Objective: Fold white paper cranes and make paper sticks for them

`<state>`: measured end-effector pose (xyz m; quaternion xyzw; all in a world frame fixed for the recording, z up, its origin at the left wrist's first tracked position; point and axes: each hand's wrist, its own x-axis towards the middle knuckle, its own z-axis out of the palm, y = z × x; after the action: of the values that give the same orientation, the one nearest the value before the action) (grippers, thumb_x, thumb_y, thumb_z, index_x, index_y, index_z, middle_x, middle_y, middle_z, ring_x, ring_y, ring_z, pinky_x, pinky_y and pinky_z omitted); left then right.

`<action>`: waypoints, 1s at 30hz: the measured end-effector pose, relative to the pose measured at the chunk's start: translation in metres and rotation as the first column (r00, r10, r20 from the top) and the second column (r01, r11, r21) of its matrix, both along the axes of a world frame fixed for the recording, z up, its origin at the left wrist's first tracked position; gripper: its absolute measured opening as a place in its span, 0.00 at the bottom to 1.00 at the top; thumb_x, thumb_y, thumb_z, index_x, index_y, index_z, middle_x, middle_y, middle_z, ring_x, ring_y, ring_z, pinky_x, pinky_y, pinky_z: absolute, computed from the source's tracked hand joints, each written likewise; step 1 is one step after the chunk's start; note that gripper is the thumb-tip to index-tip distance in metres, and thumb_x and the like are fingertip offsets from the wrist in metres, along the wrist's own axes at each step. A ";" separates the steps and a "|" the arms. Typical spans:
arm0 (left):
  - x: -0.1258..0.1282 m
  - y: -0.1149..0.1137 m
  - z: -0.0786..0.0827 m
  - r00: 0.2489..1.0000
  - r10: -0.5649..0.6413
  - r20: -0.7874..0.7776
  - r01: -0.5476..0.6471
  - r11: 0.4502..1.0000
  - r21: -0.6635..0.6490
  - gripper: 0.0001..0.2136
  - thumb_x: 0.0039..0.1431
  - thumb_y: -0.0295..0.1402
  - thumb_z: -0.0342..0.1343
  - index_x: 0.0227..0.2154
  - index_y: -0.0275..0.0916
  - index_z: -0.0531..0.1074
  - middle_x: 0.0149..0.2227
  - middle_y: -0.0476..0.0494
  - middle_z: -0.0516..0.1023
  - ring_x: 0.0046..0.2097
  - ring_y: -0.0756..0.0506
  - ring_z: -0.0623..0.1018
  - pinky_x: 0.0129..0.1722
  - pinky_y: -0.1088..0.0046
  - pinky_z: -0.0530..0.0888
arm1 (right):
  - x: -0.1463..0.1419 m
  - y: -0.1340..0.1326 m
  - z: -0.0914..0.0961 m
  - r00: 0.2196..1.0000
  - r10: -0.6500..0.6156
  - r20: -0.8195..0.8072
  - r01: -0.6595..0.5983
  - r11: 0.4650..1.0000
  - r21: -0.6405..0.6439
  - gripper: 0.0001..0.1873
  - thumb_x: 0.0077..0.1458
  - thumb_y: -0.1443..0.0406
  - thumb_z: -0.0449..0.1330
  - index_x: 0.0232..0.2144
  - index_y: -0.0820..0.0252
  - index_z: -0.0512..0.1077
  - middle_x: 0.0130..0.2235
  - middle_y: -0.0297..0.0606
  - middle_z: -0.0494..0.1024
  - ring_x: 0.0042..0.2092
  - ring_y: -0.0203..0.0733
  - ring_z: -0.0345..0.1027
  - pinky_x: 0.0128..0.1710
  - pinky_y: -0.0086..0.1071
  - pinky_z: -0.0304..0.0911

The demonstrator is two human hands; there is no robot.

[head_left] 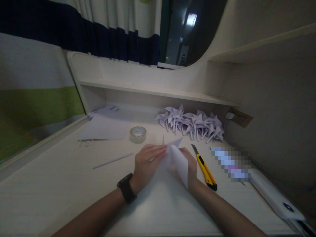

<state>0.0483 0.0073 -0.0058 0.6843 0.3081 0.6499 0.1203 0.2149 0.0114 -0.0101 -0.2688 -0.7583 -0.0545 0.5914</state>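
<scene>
Between my hands is a white paper pinwheel [179, 161], partly folded, with pointed tips sticking up and one blade curving toward me. My left hand [149, 163], with a dark watch on the wrist, pinches its left side between thumb and fingers. My right hand [191, 163] grips it from the right, and the paper hides most of those fingers. A thin rolled paper stick [113, 160] lies to the left of my left hand. Just right of my right hand is a yellow utility knife [204, 169], its blade pointing away from me.
A roll of clear tape [138, 134] lies beyond my left hand. Paper sheets [105, 125] are stacked at the back left. Several finished paper pinwheels [195, 123] are heaped at the back right. A long white device [274, 194] and a blurred-out object [230, 164] line the right side.
</scene>
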 end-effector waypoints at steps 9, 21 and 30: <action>-0.001 -0.004 -0.002 0.982 -0.009 -0.186 0.019 0.998 0.052 0.14 0.58 0.23 0.55 0.47 0.37 0.75 0.41 0.40 0.80 0.41 0.45 0.77 0.44 0.66 0.73 | 0.000 0.006 -0.004 0.994 -0.111 -0.016 0.109 0.992 -0.064 0.04 0.54 0.72 0.55 0.31 0.59 0.67 0.27 0.36 0.71 0.29 0.39 0.65 0.28 0.32 0.62; -0.002 -0.003 -0.006 0.984 -0.088 -0.158 0.066 0.988 -0.139 0.10 0.62 0.29 0.52 0.42 0.35 0.76 0.41 0.39 0.79 0.43 0.44 0.77 0.44 0.69 0.73 | 0.002 0.010 -0.010 0.993 -0.096 0.062 0.095 0.995 0.015 0.12 0.53 0.76 0.58 0.39 0.59 0.70 0.34 0.39 0.77 0.35 0.41 0.68 0.35 0.35 0.66; 0.000 -0.013 -0.001 0.980 -0.164 -0.111 0.132 0.959 -0.251 0.18 0.57 0.35 0.58 0.49 0.35 0.73 0.46 0.39 0.78 0.47 0.41 0.77 0.49 0.65 0.72 | 0.003 0.007 -0.005 0.980 -0.160 0.121 0.134 0.972 0.195 0.14 0.52 0.76 0.60 0.41 0.60 0.70 0.35 0.42 0.78 0.36 0.41 0.71 0.35 0.36 0.69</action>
<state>0.0480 -0.0061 -0.0064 0.7268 0.3399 0.5504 0.2309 0.2179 0.0182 -0.0153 -0.2635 -0.7664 -0.1869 0.5552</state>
